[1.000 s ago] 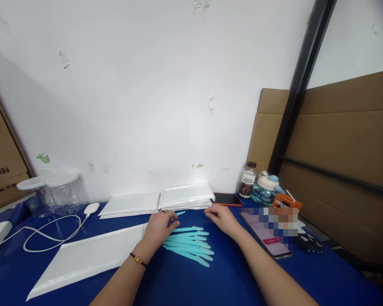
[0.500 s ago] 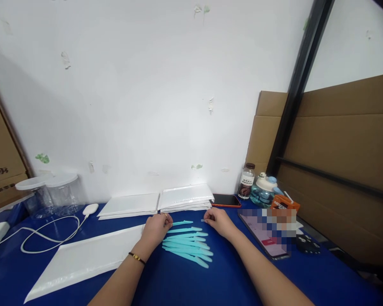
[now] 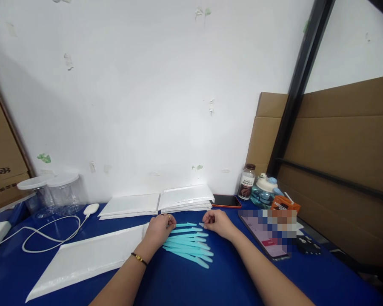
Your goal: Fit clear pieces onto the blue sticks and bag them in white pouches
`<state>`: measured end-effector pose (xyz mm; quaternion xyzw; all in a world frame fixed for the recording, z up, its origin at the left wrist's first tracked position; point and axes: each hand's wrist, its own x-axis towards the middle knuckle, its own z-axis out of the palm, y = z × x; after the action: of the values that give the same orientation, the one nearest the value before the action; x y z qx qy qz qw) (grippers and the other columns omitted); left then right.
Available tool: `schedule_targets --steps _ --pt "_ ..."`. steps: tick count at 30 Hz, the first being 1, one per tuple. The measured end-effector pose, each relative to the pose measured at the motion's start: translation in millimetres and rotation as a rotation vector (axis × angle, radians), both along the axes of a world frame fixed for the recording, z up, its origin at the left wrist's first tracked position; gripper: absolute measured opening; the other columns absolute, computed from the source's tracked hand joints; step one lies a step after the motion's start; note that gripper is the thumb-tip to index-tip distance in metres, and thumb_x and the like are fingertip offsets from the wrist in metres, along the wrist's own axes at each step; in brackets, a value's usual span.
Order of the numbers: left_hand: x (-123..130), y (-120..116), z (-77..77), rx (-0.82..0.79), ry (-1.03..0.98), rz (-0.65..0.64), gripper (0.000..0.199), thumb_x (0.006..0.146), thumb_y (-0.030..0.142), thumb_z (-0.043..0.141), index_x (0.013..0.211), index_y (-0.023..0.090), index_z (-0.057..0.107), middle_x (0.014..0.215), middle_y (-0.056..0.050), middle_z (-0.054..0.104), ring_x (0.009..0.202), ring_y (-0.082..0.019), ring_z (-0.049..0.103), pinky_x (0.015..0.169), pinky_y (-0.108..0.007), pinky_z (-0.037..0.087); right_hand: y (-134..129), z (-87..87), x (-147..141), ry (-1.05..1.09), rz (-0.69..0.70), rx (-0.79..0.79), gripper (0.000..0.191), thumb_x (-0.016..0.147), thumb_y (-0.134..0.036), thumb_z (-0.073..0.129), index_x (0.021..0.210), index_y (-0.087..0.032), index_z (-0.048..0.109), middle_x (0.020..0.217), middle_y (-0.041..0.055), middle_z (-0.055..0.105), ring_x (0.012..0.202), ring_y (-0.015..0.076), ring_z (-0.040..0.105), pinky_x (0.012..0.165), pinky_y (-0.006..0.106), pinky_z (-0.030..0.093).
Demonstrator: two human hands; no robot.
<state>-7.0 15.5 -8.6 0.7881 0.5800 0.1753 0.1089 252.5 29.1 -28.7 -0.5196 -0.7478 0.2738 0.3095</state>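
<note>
Several thin turquoise sticks with pale clear tips (image 3: pixel 188 246) lie fanned out on the blue table, between my forearms. My left hand (image 3: pixel 162 227), with a dark bracelet at the wrist, pinches the left end of the uppermost turquoise stick (image 3: pixel 187 224), which points right. Facing it, my right hand (image 3: pixel 213 222) has thumb and forefinger closed on a small clear cap (image 3: pixel 201 224). Between the cap and the bare tip of that stick there is a narrow gap.
A white padded envelope (image 3: pixel 89 259) lies at the left, and two envelope stacks (image 3: pixel 129 205) (image 3: pixel 187 197) stand by the wall. Clear tubs (image 3: pixel 64 193) and a white cable are at the left. Phones, a brown-capped bottle (image 3: pixel 247 182) and a drinking bottle (image 3: pixel 264 191) are at the right.
My left hand has moved slightly right with the stick, and the cap in my right hand has shifted slightly left, so the stick's tip and the cap are closer together.
</note>
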Motion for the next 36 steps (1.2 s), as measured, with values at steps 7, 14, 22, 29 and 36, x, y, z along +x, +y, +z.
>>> schedule_targets --steps 7,14,22,29,36 --pt "5.9 -1.1 -2.4 0.026 -0.033 -0.038 0.010 0.075 0.023 0.053 0.077 0.023 0.062 0.080 0.003 0.065 0.077 -0.013 0.057 0.067 -0.022 0.034 3.1 -8.6 -11.1 0.102 0.022 -0.009 0.013 0.062 -0.018 0.065 0.074 -0.015 0.068 0.062 0.0007 0.065 0.057 0.0108 0.057 0.054 0.019 0.042" --pt "5.5 1.2 -4.0 0.024 -0.010 -0.032 0.009 0.075 0.024 0.054 0.076 0.024 0.063 0.077 0.003 0.065 0.074 -0.013 0.057 0.065 -0.022 0.032 -1.3 -3.1 -13.4 0.092 0.016 0.015 0.011 0.064 -0.021 0.064 0.072 -0.016 0.070 0.060 0.0008 0.065 0.056 0.0118 0.056 0.054 0.020 0.042" --pt "2.6 2.1 -0.9 0.007 -0.030 -0.022 0.010 0.074 0.023 0.053 0.075 0.024 0.063 0.076 0.004 0.065 0.073 -0.012 0.057 0.064 -0.022 0.033 0.7 -3.9 -9.2 0.070 -0.002 0.038 0.009 0.064 -0.021 0.065 0.071 -0.017 0.069 0.061 0.0007 0.065 0.057 0.0120 0.057 0.054 0.020 0.041" --pt "4.5 -0.4 1.8 0.020 0.019 -0.025 0.011 0.075 0.023 0.052 0.075 0.024 0.063 0.075 0.003 0.065 0.074 -0.014 0.058 0.063 -0.023 0.032 -2.7 0.3 -14.9 0.065 -0.024 0.034 0.008 0.064 -0.019 0.064 0.070 -0.017 0.069 0.061 0.0012 0.065 0.056 0.0120 0.057 0.054 0.020 0.042" --pt "4.0 0.4 3.2 0.000 0.014 -0.021 0.011 0.075 0.024 0.052 0.077 0.023 0.063 0.078 0.003 0.065 0.075 -0.013 0.058 0.064 -0.023 0.033 -0.7 -0.7 -10.0 0.092 0.020 -0.016 0.010 0.063 -0.020 0.065 0.071 -0.016 0.069 0.061 0.0018 0.065 0.057 0.0122 0.057 0.054 0.020 0.043"
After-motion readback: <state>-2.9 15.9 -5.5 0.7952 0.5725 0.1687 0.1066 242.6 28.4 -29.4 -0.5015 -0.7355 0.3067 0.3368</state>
